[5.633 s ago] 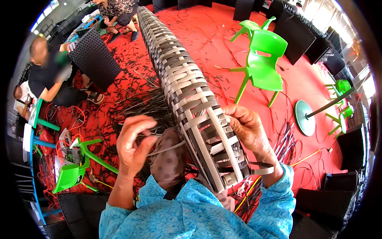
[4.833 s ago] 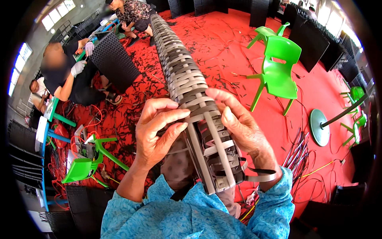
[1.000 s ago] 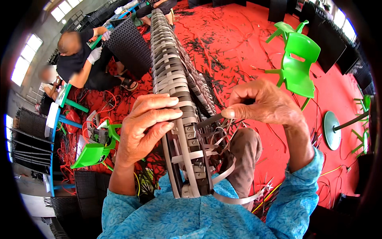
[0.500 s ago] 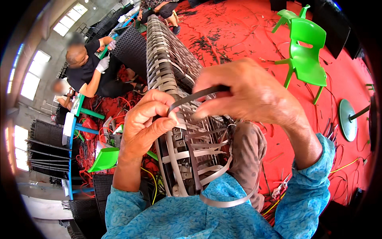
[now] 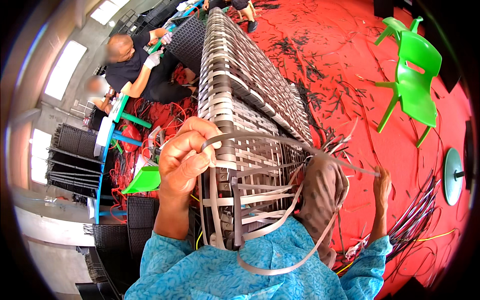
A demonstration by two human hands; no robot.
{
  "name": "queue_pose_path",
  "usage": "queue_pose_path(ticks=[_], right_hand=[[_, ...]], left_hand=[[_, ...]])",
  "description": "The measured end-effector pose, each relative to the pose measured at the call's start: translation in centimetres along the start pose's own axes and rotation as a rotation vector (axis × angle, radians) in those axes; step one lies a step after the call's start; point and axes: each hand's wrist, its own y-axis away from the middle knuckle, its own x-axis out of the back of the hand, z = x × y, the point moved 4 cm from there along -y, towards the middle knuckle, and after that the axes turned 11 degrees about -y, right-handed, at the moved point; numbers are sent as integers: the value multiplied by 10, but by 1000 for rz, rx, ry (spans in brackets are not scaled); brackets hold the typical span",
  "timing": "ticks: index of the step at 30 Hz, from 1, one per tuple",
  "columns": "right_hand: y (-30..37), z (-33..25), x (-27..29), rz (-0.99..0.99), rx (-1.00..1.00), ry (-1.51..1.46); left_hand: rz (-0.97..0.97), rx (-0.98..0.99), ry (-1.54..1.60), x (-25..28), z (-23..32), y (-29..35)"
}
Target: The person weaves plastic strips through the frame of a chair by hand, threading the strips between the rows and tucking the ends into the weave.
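Note:
A woven piece of grey and brown strips (image 5: pixel 220 95) stands upright in front of me, its near part only loosely woven. At its near left edge, my left hand (image 5: pixel 182 160) is closed, pinching a flat dark rattan strip (image 5: pixel 265 136) between thumb and fingers. The strip arcs over the weave to the right, out to my right hand (image 5: pixel 382 186), which is closed on its far stretch beyond my knee. A paler loose strip (image 5: pixel 320 239) loops across my lap. My right fingers look small and partly hidden.
Green plastic chair (image 5: pixel 419 82) stands at right on the red floor (image 5: pixel 350 60), near a round green base (image 5: pixel 453 176). A bundle of strips (image 5: pixel 407 212) lies by my right arm. Left, a gloved co-worker (image 5: pixel 135 70) sits beside a dark woven panel (image 5: pixel 187 42); woven panels (image 5: pixel 75 145) are stacked.
My right hand has moved from beside the left hand far out to the right, drawing the strip into a long arc. My left hand still pinches it. The view has shifted slightly.

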Motion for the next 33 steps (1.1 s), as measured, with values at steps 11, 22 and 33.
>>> queue_pose_path(ticks=[11,22,33], right_hand=[[95,181,30,292,-812,-1385],[188,229,145,185,-431,-1080],[249,193,207,488,-1075,-707]], left_hand=[[86,-29,151,-2,-6,4],[190,-71,14,7,-7,24],[328,-26,94,8,-20,43]])
